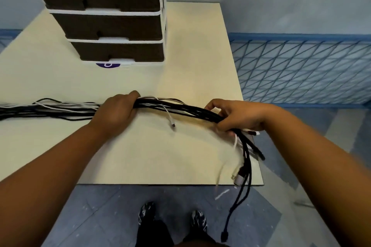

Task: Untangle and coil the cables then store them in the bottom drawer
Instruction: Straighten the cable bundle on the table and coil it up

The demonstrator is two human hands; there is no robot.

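A bundle of black and white cables [180,107] stretches across the cream table [140,156] from the left edge to the right. My left hand [114,110] grips the bundle near its middle. Close to the table's right edge, my right hand [239,115] is shut around the same bundle, lifted a little off the surface. Loose cable ends with plugs [241,174] hang below my right hand over the table's front right corner. One white cable end [172,124] droops between my hands. The bottom drawer [120,51] of the dark drawer tower [104,6] at the back is closed.
A blue mesh fence [301,70] runs along the right behind the table. A purple sticker [108,65] sits at the tower's base. My feet [172,218] stand on the grey-blue floor just in front of the table's near edge.
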